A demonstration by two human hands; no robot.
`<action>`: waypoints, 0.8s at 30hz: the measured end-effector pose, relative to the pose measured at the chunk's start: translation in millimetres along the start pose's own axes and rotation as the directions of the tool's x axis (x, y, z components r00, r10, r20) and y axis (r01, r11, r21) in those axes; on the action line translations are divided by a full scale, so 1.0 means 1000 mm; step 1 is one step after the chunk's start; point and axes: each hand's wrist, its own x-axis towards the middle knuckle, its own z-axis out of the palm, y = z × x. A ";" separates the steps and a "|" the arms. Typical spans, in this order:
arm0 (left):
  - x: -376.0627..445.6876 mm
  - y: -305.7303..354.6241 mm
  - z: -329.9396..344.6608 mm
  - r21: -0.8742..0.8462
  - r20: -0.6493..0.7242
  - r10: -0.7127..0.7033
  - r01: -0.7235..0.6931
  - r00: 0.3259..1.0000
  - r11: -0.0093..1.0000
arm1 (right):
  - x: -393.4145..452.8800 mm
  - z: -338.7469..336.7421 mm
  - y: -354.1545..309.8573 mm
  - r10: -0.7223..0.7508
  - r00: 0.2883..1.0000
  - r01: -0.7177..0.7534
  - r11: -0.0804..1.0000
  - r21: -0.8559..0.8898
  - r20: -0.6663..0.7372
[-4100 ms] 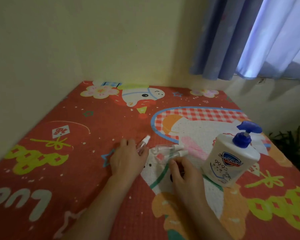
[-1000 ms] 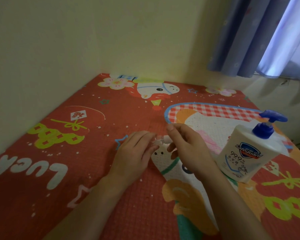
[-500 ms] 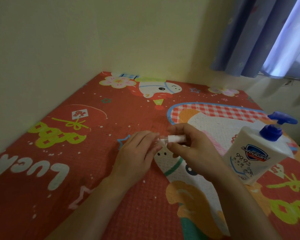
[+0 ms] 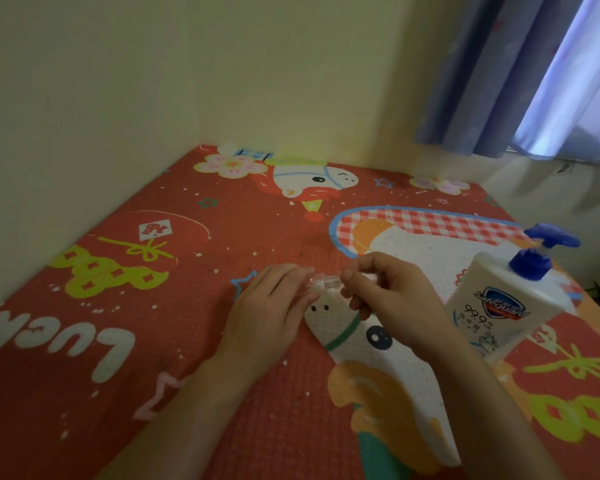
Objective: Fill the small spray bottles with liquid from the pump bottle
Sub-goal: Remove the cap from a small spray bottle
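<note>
The person holds one small spray bottle (image 4: pixel 323 285) between both hands, a little above the mat (image 4: pixel 187 341), near its middle. The bottle is clear and most of it is hidden, so I see only a short transparent part in the gap between the hands. Its long axis lies about level and runs from left to right, from one hand toward the other.

The left hand (image 4: pixel 271 313) has its fingers nearly straight, and their tips (image 4: pixel 305 271) close on the left end of the bottle; it looks like a light pinch. The right hand (image 4: pixel 388 296) is curled, with thumb and forefinger (image 4: pixel 352 279) around the right end. I cannot tell if the white spray head is under these fingers, because they cover it.

The pump bottle (image 4: pixel 499 303) stands on the mat toward the right edge, just beside the right forearm, tilted in this wide view, with its blue pump (image 4: pixel 537 258) on top and the spout turned toward the right edge. So the right hand is the nearer one to it, and the left hand is well apart from it.

My judgement is that the head must come off first, along the level axis. After that the open neck has to be turned upward and brought to the right, under the spout.
</note>
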 end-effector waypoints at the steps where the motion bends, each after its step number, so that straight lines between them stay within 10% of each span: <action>1: -0.001 0.000 -0.001 -0.004 -0.001 -0.013 0.013 1.000 1.000 | -0.001 -0.003 0.001 -0.010 1.000 0.010 1.000 0.004 0.002; 15: 0.002 0.002 -0.006 -0.186 -0.005 -0.284 0.278 0.959 0.942 | -0.003 -0.028 0.002 -0.033 0.991 0.038 0.998 0.040 -0.128; 24: 0.004 0.006 -0.010 -0.225 -0.078 -0.265 0.242 0.961 0.944 | -0.002 0.042 0.024 -0.080 0.986 0.026 0.942 -0.334 -0.149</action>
